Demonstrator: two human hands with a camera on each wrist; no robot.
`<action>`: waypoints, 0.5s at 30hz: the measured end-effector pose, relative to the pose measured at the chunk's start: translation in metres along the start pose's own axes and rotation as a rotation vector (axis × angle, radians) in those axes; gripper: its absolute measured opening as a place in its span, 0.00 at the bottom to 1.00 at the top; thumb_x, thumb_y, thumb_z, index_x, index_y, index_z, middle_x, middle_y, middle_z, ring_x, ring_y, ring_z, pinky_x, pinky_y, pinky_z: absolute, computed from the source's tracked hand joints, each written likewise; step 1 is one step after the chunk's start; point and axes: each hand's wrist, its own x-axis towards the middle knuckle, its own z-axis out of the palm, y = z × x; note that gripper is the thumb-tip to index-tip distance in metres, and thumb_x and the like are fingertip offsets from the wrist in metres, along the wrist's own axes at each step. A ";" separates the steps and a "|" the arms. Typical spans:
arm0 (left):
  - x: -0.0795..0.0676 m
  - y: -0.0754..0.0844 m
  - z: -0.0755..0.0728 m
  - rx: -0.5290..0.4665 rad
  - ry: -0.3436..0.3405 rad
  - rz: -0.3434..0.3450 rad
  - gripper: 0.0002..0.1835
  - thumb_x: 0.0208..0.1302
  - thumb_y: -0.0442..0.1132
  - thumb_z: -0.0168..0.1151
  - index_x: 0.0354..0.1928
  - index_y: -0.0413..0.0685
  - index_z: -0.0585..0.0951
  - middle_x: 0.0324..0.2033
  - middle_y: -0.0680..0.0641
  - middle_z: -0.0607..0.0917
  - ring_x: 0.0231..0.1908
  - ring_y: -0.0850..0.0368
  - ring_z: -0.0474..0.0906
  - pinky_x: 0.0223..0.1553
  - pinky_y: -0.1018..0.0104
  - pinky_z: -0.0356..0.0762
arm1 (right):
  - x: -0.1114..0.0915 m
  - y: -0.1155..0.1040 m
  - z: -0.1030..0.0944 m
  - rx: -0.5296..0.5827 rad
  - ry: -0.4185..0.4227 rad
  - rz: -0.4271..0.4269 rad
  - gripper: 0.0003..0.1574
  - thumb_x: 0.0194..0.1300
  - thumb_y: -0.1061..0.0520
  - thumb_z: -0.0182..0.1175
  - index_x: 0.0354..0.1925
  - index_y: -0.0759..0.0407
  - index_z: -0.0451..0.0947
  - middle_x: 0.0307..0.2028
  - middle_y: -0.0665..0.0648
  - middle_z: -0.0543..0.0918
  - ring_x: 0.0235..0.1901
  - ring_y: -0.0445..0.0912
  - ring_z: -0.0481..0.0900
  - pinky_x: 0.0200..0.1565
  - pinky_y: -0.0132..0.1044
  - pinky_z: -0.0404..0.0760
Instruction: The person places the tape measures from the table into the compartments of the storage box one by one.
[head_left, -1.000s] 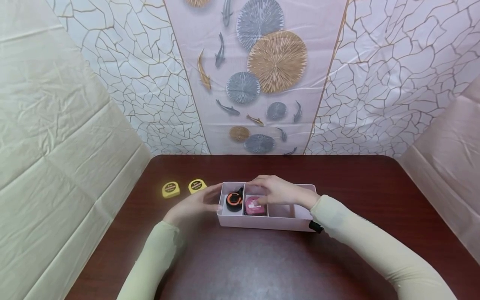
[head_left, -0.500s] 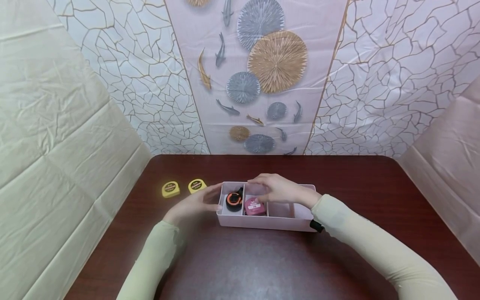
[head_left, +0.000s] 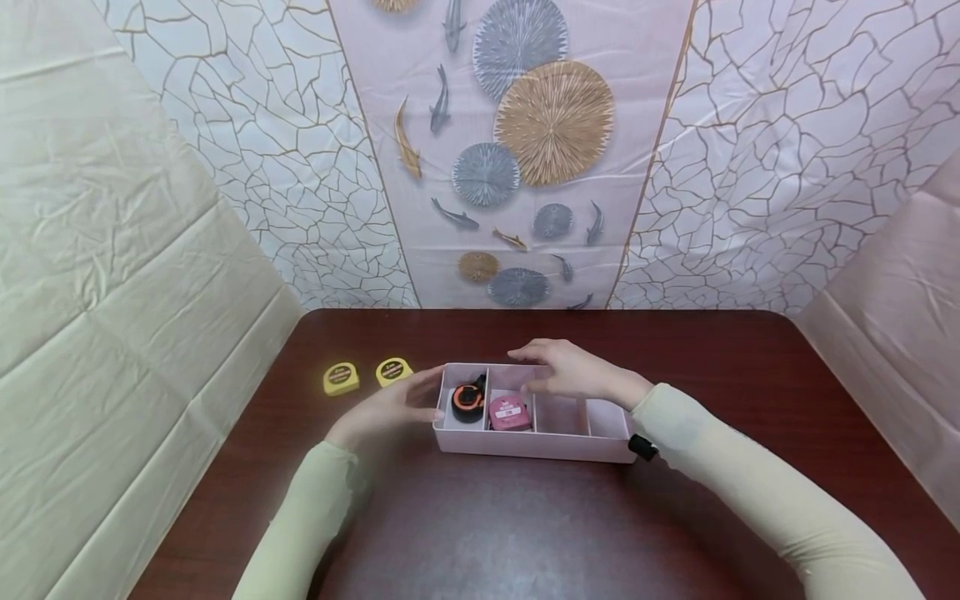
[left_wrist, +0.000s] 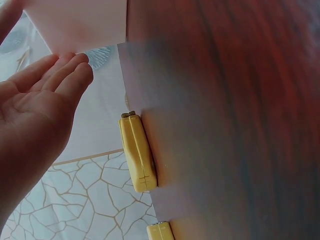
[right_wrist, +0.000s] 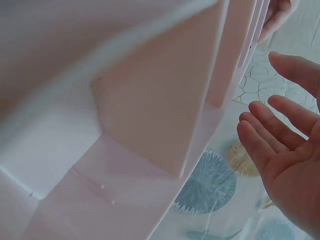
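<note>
Under the empty, relaxed right hand: two tapes lying binned in organizer. Beyond the spread left hand, steadying its end: two yellow tapes waiting.

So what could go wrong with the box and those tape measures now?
1. The right hand hovers open over the pink box; its sleeve could perhaps catch the rim and drag it.
2. The left hand only rests against the box's end, so a bump might slide it.
3. The two yellow tape measures lie near the table edge and could be knocked off.
</note>
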 end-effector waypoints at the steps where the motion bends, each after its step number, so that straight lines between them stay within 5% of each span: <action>1: 0.000 0.000 0.000 0.001 0.000 -0.003 0.44 0.62 0.41 0.72 0.77 0.61 0.62 0.72 0.57 0.68 0.73 0.60 0.61 0.73 0.52 0.56 | -0.001 0.002 0.000 0.001 0.005 0.006 0.34 0.62 0.57 0.69 0.65 0.65 0.75 0.56 0.63 0.81 0.55 0.54 0.78 0.58 0.50 0.77; 15: 0.000 0.001 0.000 0.021 -0.001 0.001 0.44 0.63 0.41 0.72 0.78 0.61 0.61 0.73 0.58 0.67 0.72 0.61 0.60 0.73 0.53 0.55 | -0.014 0.018 -0.011 -0.014 0.004 0.115 0.34 0.65 0.55 0.67 0.67 0.61 0.74 0.60 0.62 0.78 0.58 0.55 0.77 0.59 0.53 0.75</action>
